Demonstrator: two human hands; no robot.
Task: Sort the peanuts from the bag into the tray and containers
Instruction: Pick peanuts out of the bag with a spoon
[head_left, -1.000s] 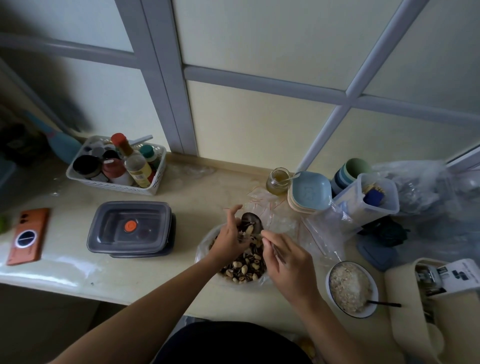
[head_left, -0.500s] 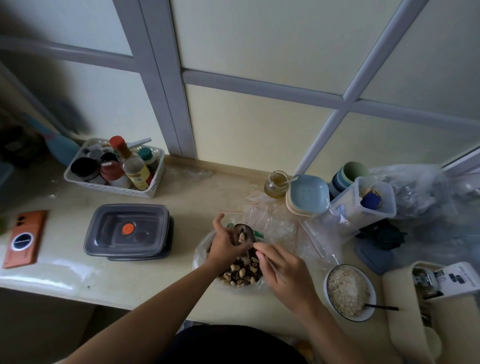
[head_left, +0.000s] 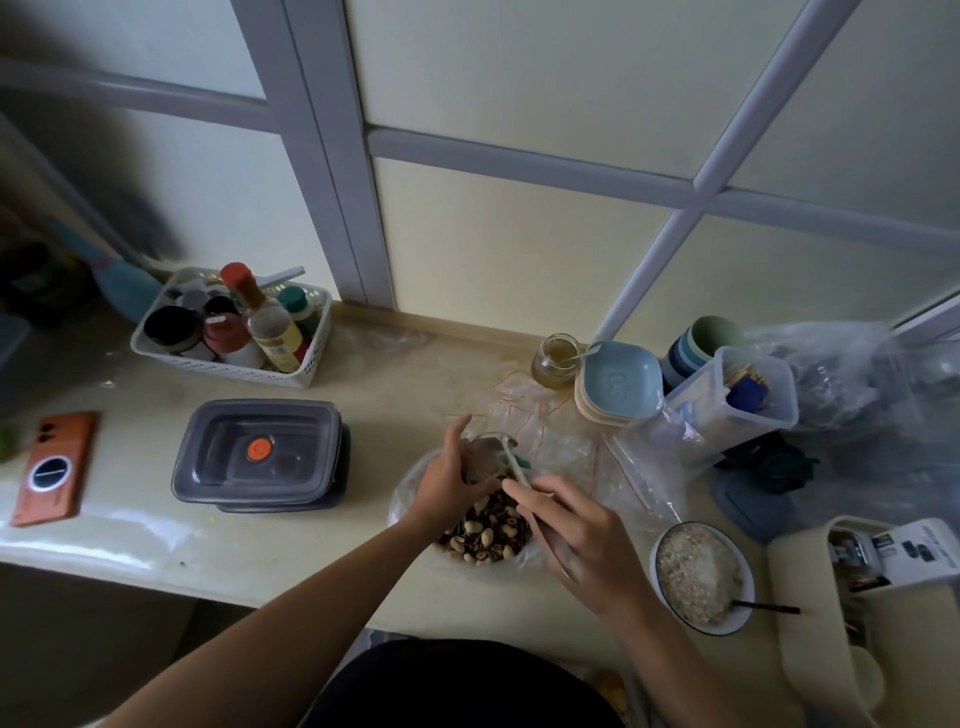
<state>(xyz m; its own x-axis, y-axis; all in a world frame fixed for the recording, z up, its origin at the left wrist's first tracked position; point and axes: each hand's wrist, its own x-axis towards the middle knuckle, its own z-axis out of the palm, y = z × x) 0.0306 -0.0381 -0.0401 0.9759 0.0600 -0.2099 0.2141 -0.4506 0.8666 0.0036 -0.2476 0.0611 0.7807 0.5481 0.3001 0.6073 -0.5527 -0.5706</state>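
Two hands work over the open bag (head_left: 408, 501) of peanuts (head_left: 488, 530), which lies on the tabletop (head_left: 130, 525) directly in front of the person. The right hand (head_left: 582, 535) grips the handle of a spoon (head_left: 485, 457), whose bowl is raised over the far edge of the pile. The left hand (head_left: 449, 470) sits against the spoon bowl with thumb raised and fingers curled. Whether it holds anything cannot be told.

Step in hand, as judged: moving a scooped portion out of the bag.

1. Hold the spoon bowl level until it is over the receiving vessel. A tilt would likely drop nuts back onto the pile.
2. Use the left hand as a guard beside the bowl, not as a push.
3. The lidded container (head_left: 260, 452) to the left is closed and must be opened before delivery there.
4. The stack of small dishes (head_left: 618, 384) behind and to the right is uncovered.
5. The bag film looks thin and slack, so steady its rim to prevent collapse.
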